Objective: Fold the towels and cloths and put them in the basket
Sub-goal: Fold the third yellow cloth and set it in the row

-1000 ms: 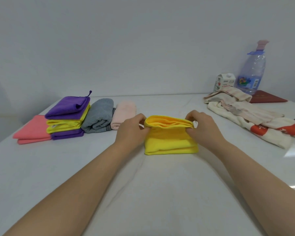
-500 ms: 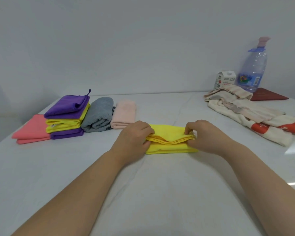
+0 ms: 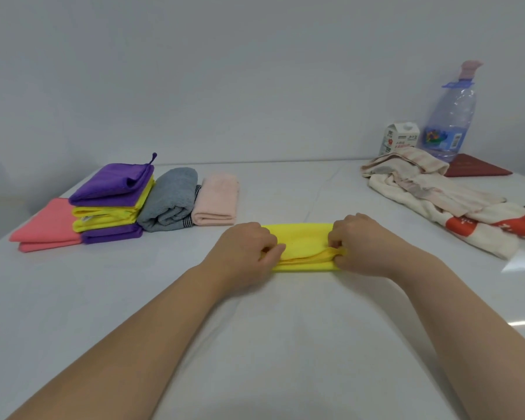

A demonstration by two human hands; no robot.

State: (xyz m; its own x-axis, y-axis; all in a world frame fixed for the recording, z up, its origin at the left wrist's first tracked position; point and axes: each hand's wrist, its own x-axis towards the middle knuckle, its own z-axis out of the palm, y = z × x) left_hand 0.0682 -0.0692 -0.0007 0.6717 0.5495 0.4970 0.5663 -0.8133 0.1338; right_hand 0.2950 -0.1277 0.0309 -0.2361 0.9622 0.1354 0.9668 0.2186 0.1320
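A folded yellow cloth (image 3: 303, 244) lies flat on the white table (image 3: 255, 328) in front of me. My left hand (image 3: 244, 253) pinches its near left corner and my right hand (image 3: 364, 247) pinches its near right corner, holding the top layer down on the lower one. Folded cloths sit at the left: a purple and yellow stack (image 3: 111, 201), a coral cloth (image 3: 47, 228), a grey towel (image 3: 170, 198) and a pink towel (image 3: 217, 198). An unfolded cream towel with red patches (image 3: 455, 204) lies at the right. No basket is in view.
A large water bottle (image 3: 450, 116) and a small carton (image 3: 399, 140) stand at the back right by the wall. A dark red booklet (image 3: 476, 169) lies beside them. The table's near half holds only my forearms.
Both hands brought the cloth's lifted far edge toward me and down, so the cloth is folded in half again and lies flat. The hands now sit at its near corners.
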